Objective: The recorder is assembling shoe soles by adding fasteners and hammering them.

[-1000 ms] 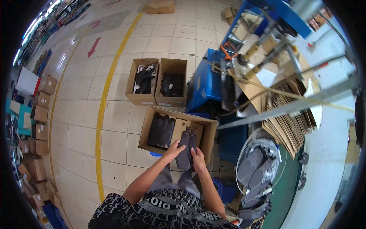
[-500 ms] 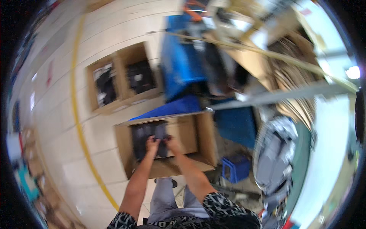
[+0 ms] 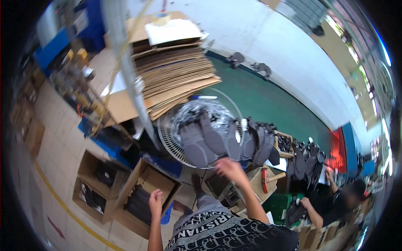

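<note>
My left hand [image 3: 155,204] hangs over the near side of an open cardboard box [image 3: 169,184], with nothing in it and its fingers apart. Several dark grey, sole-shaped pieces [image 3: 139,205] lie side by side in that box. Ahead, my right hand [image 3: 230,170] reaches out, slightly blurred and empty, fingers spread. It is close to the near ends of more flat grey sole-shaped pieces [image 3: 199,146]; I cannot tell whether it touches them. These rest on a round white wire basket [image 3: 166,144] that also holds crumpled clear plastic [image 3: 190,112].
Left of the box stand two more open cartons [image 3: 90,180]. Flattened cardboard [image 3: 176,71] is stacked beyond a metal post [image 3: 136,92]. A red-headed hammer [image 3: 265,180] lies on a small stand at the right. Farther right, a co-worker [image 3: 335,205] holds a dark piece.
My view has swung right, from the box to the wire basket. Both hands were down on the dark pieces in the box; now they are apart and empty, the right one out by the basket.
</note>
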